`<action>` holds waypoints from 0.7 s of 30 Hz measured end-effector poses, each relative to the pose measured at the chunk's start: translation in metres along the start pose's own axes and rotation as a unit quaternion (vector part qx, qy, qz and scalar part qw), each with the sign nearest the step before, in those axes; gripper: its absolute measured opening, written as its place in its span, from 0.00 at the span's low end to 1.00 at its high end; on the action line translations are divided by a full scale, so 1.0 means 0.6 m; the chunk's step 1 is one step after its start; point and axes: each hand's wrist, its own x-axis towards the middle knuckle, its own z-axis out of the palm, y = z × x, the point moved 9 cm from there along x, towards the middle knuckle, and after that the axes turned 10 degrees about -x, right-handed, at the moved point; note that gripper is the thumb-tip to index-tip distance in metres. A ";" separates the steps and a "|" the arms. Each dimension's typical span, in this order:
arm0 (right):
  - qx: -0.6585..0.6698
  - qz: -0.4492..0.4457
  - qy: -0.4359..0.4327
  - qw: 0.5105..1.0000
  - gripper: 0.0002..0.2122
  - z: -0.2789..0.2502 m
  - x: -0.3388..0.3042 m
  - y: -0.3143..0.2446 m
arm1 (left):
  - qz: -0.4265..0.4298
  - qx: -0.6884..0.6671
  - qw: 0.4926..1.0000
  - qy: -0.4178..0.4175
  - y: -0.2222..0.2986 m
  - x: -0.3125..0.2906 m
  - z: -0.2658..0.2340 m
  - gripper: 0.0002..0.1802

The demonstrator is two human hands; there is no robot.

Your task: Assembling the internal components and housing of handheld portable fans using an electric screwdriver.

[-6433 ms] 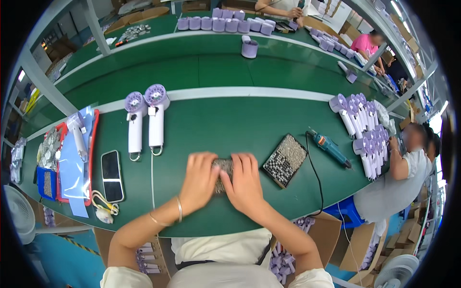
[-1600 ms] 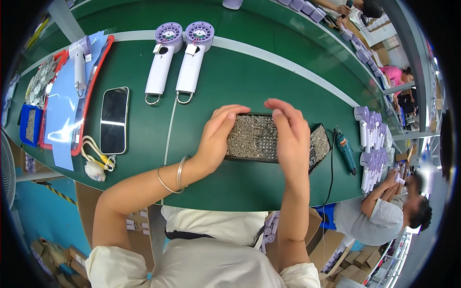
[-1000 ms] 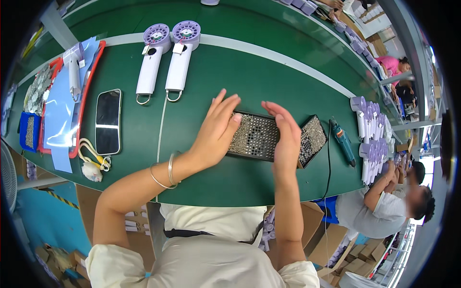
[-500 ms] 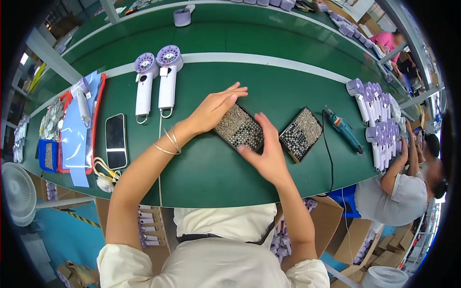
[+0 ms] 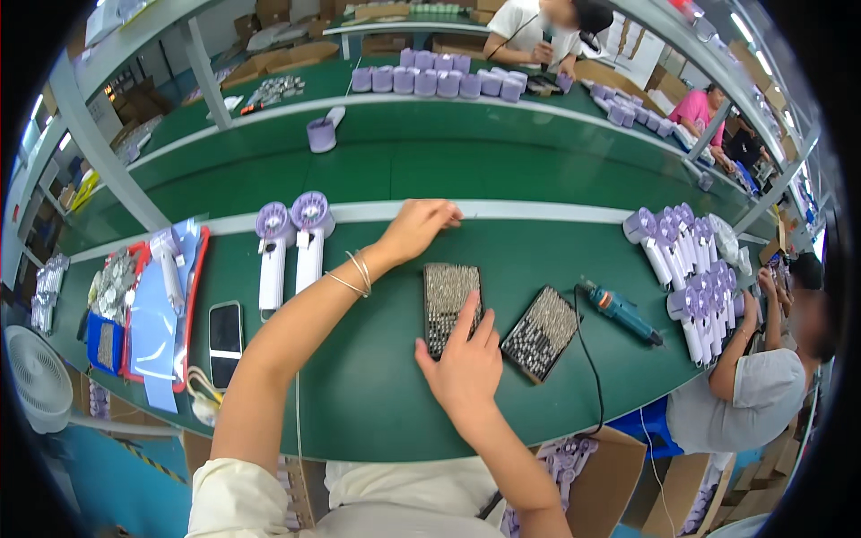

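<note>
My right hand (image 5: 466,366) lies over the near end of a dark tray of small screws (image 5: 453,285), its fingers spread and its index fingertip on the screws. Loose screws heap in the tray's far part; its near part shows rows of holes. Beyond the tray, my left hand (image 5: 414,231) hovers by the bench's pale back rail, fingers curled together; anything inside them is hidden. A second screw tray (image 5: 543,334) sits tilted to the right of the first. Farther right lies a teal electric screwdriver (image 5: 621,314) with a black cord.
Two white-and-purple handheld fans (image 5: 309,247) lie at the back left. A phone (image 5: 226,342) rests near a red tray (image 5: 199,269) holding blue sheets. More fans (image 5: 691,269) stand bunched at the right, beside a person (image 5: 762,386). Open cartons (image 5: 605,480) sit below the bench.
My left hand has left the screw tray's edge, moving forward to the rail, its fingers curling. My right hand has shifted from the tray's side onto its near end. The tray now sits straighter.
</note>
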 end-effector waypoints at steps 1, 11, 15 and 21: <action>0.004 0.005 -0.002 1.000 0.47 0.001 0.007 0.000 | 0.052 0.135 0.989 0.015 0.024 0.026 -0.035 0.20; 0.030 0.031 0.040 0.998 0.42 -0.067 -0.033 0.041 | -0.230 0.586 0.697 0.342 0.002 0.088 -0.450 0.50; -0.006 0.168 0.001 0.986 0.46 -0.037 -0.065 0.159 | -0.334 0.562 0.676 0.340 -0.098 0.109 -0.564 0.59; 0.062 0.182 -0.006 0.981 0.49 -0.019 -0.052 0.190 | -0.203 0.585 0.750 0.232 -0.212 0.182 -0.740 0.42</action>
